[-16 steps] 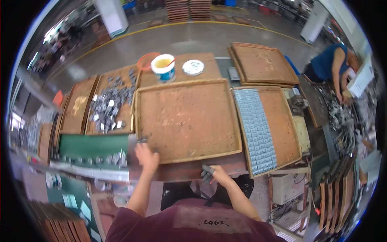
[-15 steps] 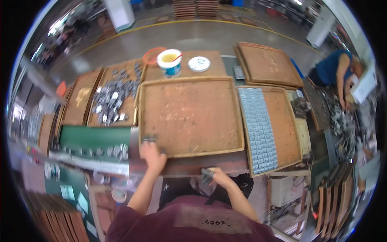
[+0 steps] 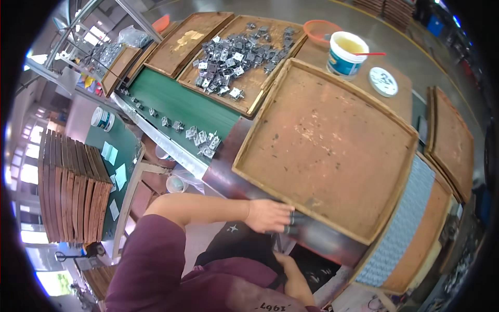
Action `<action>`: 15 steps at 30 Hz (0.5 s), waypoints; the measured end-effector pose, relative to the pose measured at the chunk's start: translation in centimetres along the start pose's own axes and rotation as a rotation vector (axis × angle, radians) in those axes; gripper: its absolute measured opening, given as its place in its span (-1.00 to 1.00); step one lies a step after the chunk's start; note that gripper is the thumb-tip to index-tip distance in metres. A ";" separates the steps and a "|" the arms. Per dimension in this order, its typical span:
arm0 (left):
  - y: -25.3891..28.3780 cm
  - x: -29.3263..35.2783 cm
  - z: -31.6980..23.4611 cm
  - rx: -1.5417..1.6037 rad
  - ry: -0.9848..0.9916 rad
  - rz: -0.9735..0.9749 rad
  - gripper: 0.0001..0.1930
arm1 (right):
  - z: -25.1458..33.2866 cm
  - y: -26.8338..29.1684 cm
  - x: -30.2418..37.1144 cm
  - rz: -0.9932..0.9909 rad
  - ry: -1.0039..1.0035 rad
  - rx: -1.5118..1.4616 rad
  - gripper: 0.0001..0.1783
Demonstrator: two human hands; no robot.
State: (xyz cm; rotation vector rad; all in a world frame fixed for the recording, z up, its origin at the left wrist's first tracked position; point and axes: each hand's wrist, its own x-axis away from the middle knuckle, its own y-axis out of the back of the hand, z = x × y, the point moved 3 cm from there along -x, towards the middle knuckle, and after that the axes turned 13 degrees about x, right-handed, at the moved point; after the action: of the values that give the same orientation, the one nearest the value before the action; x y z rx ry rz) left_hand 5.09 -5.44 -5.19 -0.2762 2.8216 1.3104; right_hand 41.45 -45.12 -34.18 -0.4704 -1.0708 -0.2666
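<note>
My left hand (image 3: pixel 269 216) reaches across my body to the table's near edge, fingers stretched out and side by side. Dark coverings wrap the fingertips, and nothing shows in its grasp. Just beyond them is the near rim of a large wooden tray (image 3: pixel 332 145) with a worn, speckled bottom. Low by my lap is my right hand (image 3: pixel 280 260), below the table edge; its fingers are hidden, so whatever it may hold does not show. On the green conveyor belt (image 3: pixel 171 99) to the left lie several small metal parts (image 3: pixel 205 141), bunched at the near end.
A wooden tray heaped with metal parts (image 3: pixel 228 62) stands beyond the belt. A white-and-blue bucket (image 3: pixel 346 54) with a red stick, its lid (image 3: pixel 383 81) and an orange basin (image 3: pixel 319 32) stand behind. Blue-grey pieces (image 3: pixel 403 223) line a right-hand tray. Stacked trays (image 3: pixel 73 190) stand left.
My view has swung to the left. My left hand has left the tray's near left corner for the table's front edge, and my right hand has dropped lower, its fingers now out of sight.
</note>
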 end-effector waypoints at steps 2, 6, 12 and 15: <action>-0.7 -0.5 0.1 -0.012 -0.029 0.153 -0.57 | 9.2 3.3 -4.0 -0.004 0.028 0.048 -0.39; -1.4 -0.3 0.0 0.033 -0.043 0.056 -0.66 | 28.3 5.4 -6.9 -0.024 0.074 0.178 -0.38; -1.0 -0.2 0.3 -0.025 -0.035 0.005 -0.52 | 1.3 6.1 6.3 -0.100 0.094 0.366 -0.36; 0.3 -0.2 0.3 -0.046 -0.037 0.004 -0.59 | 1.5 9.7 8.0 -0.208 0.120 0.459 -0.35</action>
State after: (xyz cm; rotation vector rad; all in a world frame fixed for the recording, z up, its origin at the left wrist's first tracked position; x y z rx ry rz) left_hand 5.22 -5.01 -5.16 -0.2452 2.7659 1.3683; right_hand 48.13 -35.80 -28.76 0.0682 -1.0247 -0.2197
